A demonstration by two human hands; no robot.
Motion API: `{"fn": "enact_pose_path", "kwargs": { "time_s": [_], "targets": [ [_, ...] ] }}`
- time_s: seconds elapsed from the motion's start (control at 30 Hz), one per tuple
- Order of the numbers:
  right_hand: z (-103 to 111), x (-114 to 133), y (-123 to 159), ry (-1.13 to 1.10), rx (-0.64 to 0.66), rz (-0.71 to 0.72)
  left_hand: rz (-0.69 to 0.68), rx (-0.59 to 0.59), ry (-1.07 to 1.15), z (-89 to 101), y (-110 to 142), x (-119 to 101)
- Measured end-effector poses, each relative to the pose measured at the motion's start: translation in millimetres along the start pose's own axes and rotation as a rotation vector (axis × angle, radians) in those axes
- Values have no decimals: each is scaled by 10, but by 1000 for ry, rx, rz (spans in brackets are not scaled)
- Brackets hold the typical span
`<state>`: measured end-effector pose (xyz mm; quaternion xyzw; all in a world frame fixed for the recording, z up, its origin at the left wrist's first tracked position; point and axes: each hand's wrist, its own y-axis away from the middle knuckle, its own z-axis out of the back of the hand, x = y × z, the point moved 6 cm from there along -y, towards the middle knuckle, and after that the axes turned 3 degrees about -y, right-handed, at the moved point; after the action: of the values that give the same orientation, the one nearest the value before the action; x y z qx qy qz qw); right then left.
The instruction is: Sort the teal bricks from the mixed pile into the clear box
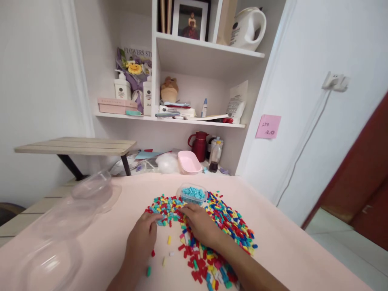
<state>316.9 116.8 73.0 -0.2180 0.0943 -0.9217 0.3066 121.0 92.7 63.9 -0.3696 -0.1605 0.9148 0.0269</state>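
Many small coloured plastic building bricks (235, 224) lie loose in a broad heap on the pink tabletop. A clear plastic tub (194, 201) filled with turquoise bricks (194, 192) stands at the far side of the heap. My left hand (142, 236) rests at the left edge of a smaller patch of mixed bricks (166, 207), with its fingers stretched towards them and the thumb apart. Just in front of the tub, my right hand (198, 222) reaches into the bricks with bent fingers drawn together; whatever lies between its fingertips is hidden.
Clear empty plastic tubs (60, 226) and lids stand along the left side. A wooden stand (75, 145) rises behind them. At the back are a pink basin (189, 161), a dark red jug (199, 146) and a bottle (215, 157), below white shelves (169, 121).
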Motion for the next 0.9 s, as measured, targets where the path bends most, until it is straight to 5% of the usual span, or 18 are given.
{"fn": "enact_pose_path", "kwargs": {
  "time_s": [0.3, 0.5, 0.9],
  "targets": [
    [152, -61, 104, -239, -65, 20, -31, 157, -21, -153, -13, -40],
    [64, -34, 156, -61, -50, 103, -94, 223, -90, -245, 47, -134],
    [45, 69, 143, -55, 58, 163, -125, 274, -243, -259, 45, -178]
  ]
}}
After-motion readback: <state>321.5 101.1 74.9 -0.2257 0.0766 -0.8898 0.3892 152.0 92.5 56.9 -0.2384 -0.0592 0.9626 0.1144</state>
